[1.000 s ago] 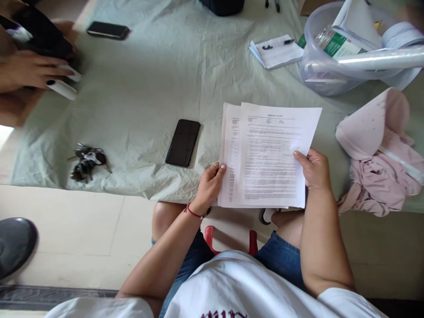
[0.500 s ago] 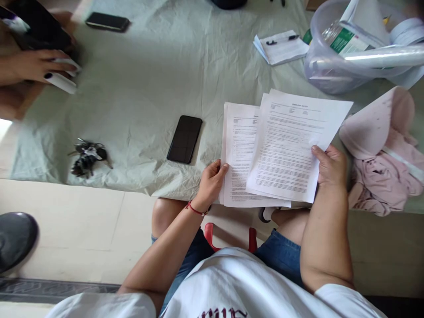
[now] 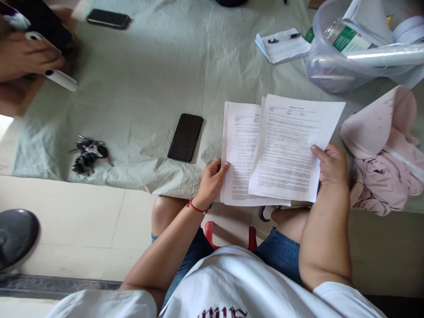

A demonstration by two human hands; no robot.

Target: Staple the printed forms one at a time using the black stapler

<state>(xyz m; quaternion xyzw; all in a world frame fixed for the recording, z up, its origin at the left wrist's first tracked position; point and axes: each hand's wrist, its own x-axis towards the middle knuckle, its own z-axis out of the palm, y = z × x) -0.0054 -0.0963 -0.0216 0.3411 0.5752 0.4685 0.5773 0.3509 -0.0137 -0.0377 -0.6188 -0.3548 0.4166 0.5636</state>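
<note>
The right hand [image 3: 331, 165] pinches the top sheet [image 3: 293, 145], thumb on its face. Left of it, the left hand [image 3: 212, 181] pinches the lower sheets [image 3: 240, 154] beside the phone [image 3: 185, 137].

Phone [image 3: 185, 137] left of papers [image 3: 285, 150]

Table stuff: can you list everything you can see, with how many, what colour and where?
printed sheets: several, white, held at the near table edge
phone: one, black, left of the sheets
second phone: one, black, far left
keys: one bunch, dark, near left edge
notepad with pen: one, white, far side
tub: one, clear, far right, holding rolls and packets
cloth bundle: one, pink, right
table cover: one, pale green
another person's hand: one, far left
left hand: grips the lower sheets
right hand: grips the top sheet
</note>
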